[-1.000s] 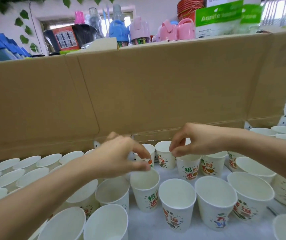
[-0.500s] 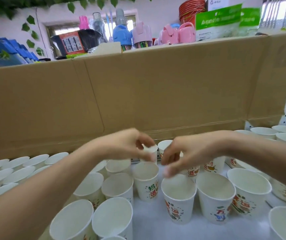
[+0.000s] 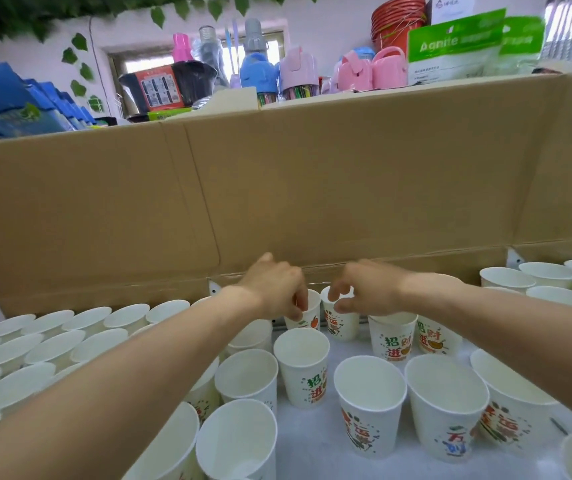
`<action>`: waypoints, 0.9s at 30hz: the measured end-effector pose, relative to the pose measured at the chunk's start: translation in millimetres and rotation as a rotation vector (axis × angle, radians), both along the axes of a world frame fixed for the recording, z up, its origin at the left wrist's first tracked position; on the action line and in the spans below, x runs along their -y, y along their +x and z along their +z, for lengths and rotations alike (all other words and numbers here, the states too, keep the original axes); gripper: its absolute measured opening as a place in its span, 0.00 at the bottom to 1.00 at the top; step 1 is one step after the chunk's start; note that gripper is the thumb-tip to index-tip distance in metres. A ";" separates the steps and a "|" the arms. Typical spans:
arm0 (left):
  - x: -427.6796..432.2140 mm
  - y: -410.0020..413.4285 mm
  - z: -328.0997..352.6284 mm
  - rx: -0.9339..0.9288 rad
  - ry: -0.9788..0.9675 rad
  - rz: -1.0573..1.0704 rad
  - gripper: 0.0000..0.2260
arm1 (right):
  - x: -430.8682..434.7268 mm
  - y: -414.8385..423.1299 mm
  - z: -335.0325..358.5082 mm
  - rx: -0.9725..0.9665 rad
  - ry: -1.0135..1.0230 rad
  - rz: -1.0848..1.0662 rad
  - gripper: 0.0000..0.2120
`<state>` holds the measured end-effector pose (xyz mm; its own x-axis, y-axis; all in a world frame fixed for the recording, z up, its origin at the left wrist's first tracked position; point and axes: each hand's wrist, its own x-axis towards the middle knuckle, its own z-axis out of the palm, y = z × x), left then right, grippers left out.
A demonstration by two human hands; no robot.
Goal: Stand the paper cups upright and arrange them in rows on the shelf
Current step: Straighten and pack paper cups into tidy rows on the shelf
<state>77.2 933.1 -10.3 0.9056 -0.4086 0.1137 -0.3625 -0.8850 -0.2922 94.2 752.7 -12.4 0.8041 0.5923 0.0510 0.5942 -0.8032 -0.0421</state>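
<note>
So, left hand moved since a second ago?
Yes: the left hand went forward, toward the cardboard wall, and now pinches the back-row cup at its rim.

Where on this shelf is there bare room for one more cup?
Bare shelf lies at the front, between the plain cup and the printed cup. The left cups are packed tight; so is the back row.

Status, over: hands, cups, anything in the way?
Left hand pinches rim of one back-row paper cup. Right hand pinches rim of the neighbouring cup. Both cups upright, by the cardboard wall. Other cups crowd close in front.
</note>
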 end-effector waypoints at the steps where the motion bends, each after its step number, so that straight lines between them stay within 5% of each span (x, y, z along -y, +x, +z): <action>1: -1.3 0.4 -0.3 0.015 0.011 0.001 0.08 | -0.1 1.2 -0.8 -0.003 0.006 0.008 0.16; 11: -12.8 -0.8 0.2 0.057 0.013 -0.010 0.12 | 18.5 -1.3 9.4 -0.067 0.146 0.000 0.16; 16: -9.2 -1.0 -1.4 0.070 -0.012 -0.012 0.10 | 15.4 7.5 1.4 -0.012 -0.011 -0.047 0.15; 27: -12.7 5.2 -9.8 0.122 0.018 -0.012 0.05 | 7.6 27.6 -13.4 0.007 0.061 -0.007 0.09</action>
<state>82.4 945.8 -20.1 0.8807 -0.4221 0.2149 -0.3337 -0.8749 -0.3509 121.9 745.0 -25.8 0.8080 0.5819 0.0925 0.5887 -0.8037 -0.0869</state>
